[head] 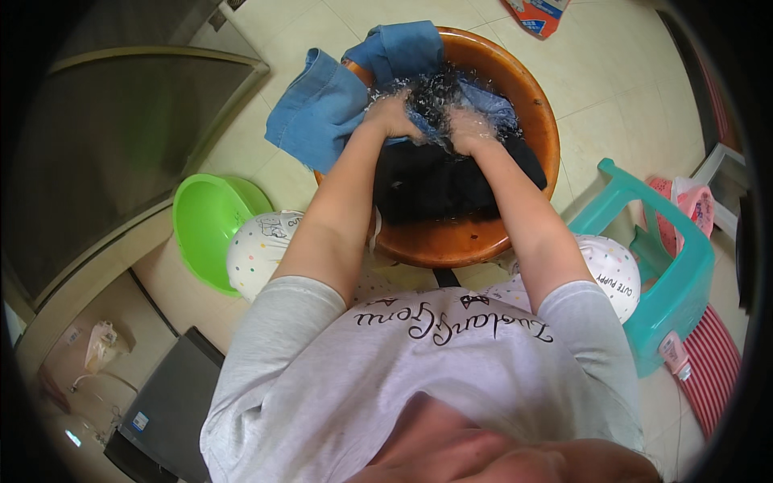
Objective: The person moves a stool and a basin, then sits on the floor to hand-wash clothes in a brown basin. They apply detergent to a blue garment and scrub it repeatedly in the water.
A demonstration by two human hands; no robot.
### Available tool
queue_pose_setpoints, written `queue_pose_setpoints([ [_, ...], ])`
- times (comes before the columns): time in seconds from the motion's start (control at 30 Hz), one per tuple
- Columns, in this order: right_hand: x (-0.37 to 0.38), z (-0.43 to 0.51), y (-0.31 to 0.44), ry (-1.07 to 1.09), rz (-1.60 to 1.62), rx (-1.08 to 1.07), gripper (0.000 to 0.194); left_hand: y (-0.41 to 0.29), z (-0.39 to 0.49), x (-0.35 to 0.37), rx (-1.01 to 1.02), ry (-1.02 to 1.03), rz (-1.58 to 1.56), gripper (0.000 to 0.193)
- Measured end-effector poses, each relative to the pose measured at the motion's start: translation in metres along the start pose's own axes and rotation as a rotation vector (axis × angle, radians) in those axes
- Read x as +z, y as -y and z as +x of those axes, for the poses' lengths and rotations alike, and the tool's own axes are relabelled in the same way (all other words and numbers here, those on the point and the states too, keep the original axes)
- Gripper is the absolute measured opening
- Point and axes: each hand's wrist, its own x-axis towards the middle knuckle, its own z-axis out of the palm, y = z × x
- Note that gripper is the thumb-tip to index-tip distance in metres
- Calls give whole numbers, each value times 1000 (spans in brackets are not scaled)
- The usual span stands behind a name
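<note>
In front of me stands a round brown basin (468, 247) with water and wet laundry in it. My left hand (394, 116) and my right hand (471, 128) are close together over the water, each shut on a wet blue garment (432, 128) stretched between them. Splashing water blurs the fingers. Black cloth (435, 181) bunches up under my wrists. A piece of lighter blue fabric (492, 102) lies beyond my right hand. Blue denim (329, 108) hangs over the basin's left rim, beside my left hand.
A green plastic basin (205, 235) stands by my left knee. On the right are a teal plastic stool (682, 290), a pink container (661, 211) and a red striped mat (712, 362). An orange packet (540, 18) lies at the top. A framed panel (121, 151) borders the left.
</note>
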Motion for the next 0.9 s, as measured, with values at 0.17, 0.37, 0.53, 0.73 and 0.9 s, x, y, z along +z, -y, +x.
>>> queue_pose_setpoints([
  [0.17, 20, -22, 2, -212, 24, 78, 56, -13, -39, 23, -76, -335, -30, 95],
  [0.37, 26, -63, 13, -397, 338, 105, 34, -44, -90, 24, -204, -523, -208, 62],
  [0.53, 1, -80, 35, -560, 1026, 35, 29, -79, -134, 7, -2, -637, -407, 44],
  [0.73, -51, -123, 12, -465, 1289, -96, 34, -119, -180, -5, 570, -577, -87, 36],
  [0.9, -88, -130, -14, -642, 946, -241, 41, -152, -192, 31, 728, -155, 282, 29],
])
